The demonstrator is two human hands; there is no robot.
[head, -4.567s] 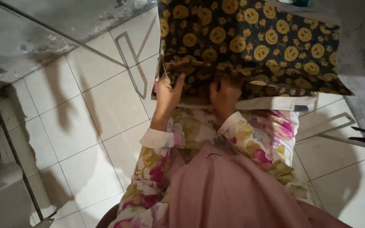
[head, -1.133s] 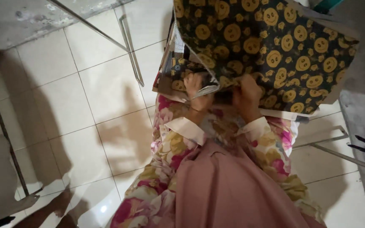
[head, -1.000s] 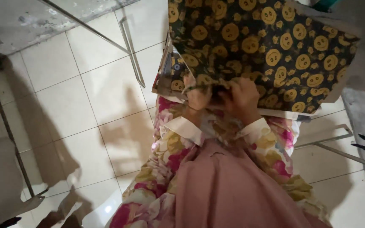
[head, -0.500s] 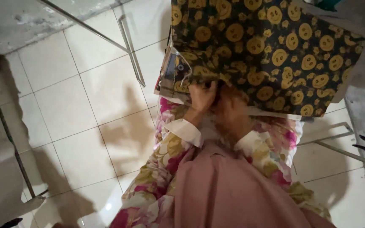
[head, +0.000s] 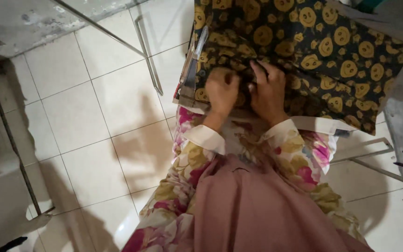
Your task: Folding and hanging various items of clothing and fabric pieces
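while both hands, left hand (head: 221, 91) and right hand (head: 268, 91), lie side by side, they pinch the soft dark smiley-print cloth (head: 304, 51) at twelve o'clock above glossy floor tiles (head: 85, 107).

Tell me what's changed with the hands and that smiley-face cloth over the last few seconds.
The left hand, earlier raised under the cloth's edge, has drawn in beside the right hand; both now press and bunch the dark smiley-face cloth at its near edge. The cloth remains draped over the board, and the tiled floor and metal frame look unchanged.
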